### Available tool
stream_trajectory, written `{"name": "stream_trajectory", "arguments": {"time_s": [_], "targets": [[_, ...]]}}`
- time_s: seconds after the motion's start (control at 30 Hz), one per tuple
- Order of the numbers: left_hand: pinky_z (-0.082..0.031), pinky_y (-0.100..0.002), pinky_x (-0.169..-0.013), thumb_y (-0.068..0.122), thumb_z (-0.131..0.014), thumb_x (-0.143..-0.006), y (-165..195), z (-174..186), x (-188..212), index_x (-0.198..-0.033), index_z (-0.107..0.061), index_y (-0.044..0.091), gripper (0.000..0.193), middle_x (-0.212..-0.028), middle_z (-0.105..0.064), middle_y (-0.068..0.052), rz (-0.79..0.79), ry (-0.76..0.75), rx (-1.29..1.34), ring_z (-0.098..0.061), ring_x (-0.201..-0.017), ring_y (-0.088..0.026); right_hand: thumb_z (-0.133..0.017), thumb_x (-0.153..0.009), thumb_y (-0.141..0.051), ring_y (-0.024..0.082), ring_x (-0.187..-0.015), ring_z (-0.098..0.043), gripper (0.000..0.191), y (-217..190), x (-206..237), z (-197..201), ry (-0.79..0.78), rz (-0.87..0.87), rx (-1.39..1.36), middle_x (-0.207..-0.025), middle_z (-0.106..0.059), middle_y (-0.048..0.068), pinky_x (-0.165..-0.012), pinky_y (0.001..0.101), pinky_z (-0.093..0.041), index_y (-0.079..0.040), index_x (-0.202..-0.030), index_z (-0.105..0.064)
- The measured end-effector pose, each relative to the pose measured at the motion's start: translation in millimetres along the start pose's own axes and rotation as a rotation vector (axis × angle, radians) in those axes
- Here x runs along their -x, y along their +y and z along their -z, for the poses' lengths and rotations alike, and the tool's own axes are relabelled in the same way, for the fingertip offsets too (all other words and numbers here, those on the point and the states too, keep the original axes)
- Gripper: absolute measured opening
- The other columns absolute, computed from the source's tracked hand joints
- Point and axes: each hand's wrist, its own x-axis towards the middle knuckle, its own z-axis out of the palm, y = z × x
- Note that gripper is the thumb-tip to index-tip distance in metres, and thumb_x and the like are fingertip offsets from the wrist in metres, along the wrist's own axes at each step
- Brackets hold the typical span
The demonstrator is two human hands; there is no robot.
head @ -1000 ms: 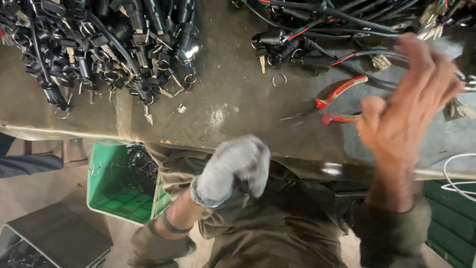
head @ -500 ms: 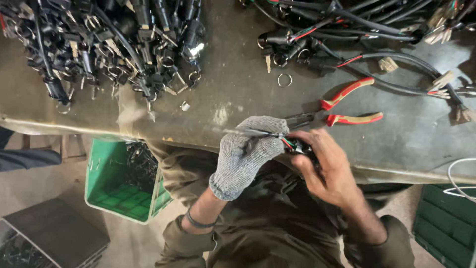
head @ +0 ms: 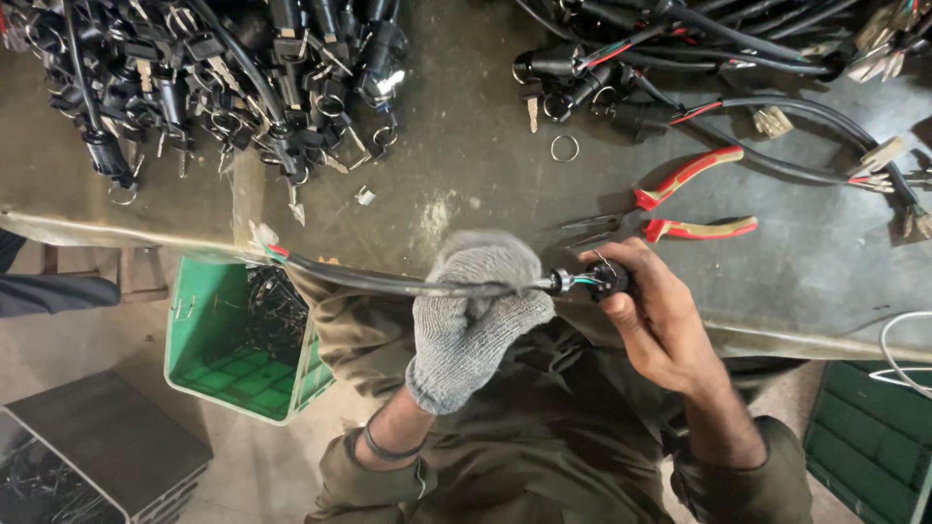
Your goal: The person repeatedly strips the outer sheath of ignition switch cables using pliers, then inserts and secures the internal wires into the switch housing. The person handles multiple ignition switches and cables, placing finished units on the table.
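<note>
head view: both hands [head: 544,311] on black cable [head: 369,281]

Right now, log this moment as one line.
left hand: gloved, grips black cable | right hand: bare, holds black connector | red-handled pliers: on bench, untouched | green crate: below bench

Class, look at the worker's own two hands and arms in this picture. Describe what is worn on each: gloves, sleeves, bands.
The left hand wears a grey knitted glove with a ribbed cuff, and a thin dark band circles that wrist. The right hand is bare. Both arms have olive-brown sleeves pushed back up the forearm.
</note>
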Motion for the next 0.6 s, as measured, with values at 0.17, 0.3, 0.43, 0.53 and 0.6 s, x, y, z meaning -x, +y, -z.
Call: {"name": "stream_trajectory", "arguments": {"time_s": [0.17, 0.3, 0.43, 0.53, 0.6], "targets": [[-0.061, -0.030, -0.094, -0.002, -0.087, -0.085, 2, -3, -4, -0.109, -0.072, 0.007, 0.030, -0.110, -0.075, -0.007, -0.231, -0.100, -0.341, -0.073, -0.106, -0.019, -0.056, -0.104, -0.016, 0.022, -0.094, -0.059, 0.032, 0, 0, 0, -0.020, 0.028, 0.030, -0.106, -0.058, 0.011, -0.088, 0.0316, -0.047, -0.001, -0.131, -0.056], [-0.060, -0.030, -0.094, 0.001, -0.085, -0.085, 0, 0, -10, -0.108, -0.072, 0.007, 0.027, -0.110, -0.075, -0.008, -0.302, -0.171, -0.479, -0.075, -0.106, -0.021, -0.057, -0.103, -0.013, 0.025, -0.094, -0.061, 0.031, 1, 1, -2, -0.010, 0.078, 0.047, -0.107, -0.060, 0.013, -0.087, 0.0338, -0.049, 0.000, -0.131, -0.053], [-0.061, -0.027, -0.094, 0.006, -0.084, -0.091, -4, 8, -14, -0.113, -0.072, 0.009, 0.025, -0.115, -0.076, -0.006, -0.351, -0.282, -0.524, -0.076, -0.106, -0.019, -0.062, -0.098, -0.008, 0.029, -0.086, -0.059, 0.032, 0, 0, -3, -0.002, 0.079, 0.207, -0.099, -0.058, 0.015, -0.079, 0.0361, -0.049, 0.000, -0.128, -0.055], [-0.062, -0.029, -0.092, 0.014, -0.079, -0.089, -6, 12, -17, -0.113, -0.073, 0.009, 0.025, -0.113, -0.076, -0.006, -0.110, -0.300, -0.408, -0.077, -0.103, -0.021, -0.061, -0.095, -0.005, 0.034, -0.091, -0.059, 0.035, -4, -1, -5, 0.033, 0.132, 0.234, -0.106, -0.059, 0.019, -0.081, 0.0382, -0.049, 0.002, -0.128, -0.054], [-0.061, -0.031, -0.094, 0.020, -0.083, -0.087, -4, 9, -18, -0.114, -0.072, 0.007, 0.032, -0.115, -0.075, -0.007, -0.172, -0.236, -0.584, -0.076, -0.105, -0.023, -0.061, -0.094, -0.004, 0.033, -0.091, -0.060, 0.034, -7, -2, -6, 0.068, 0.143, 0.257, -0.107, -0.059, 0.018, -0.081, 0.0381, -0.050, 0.002, -0.128, -0.055]]}}
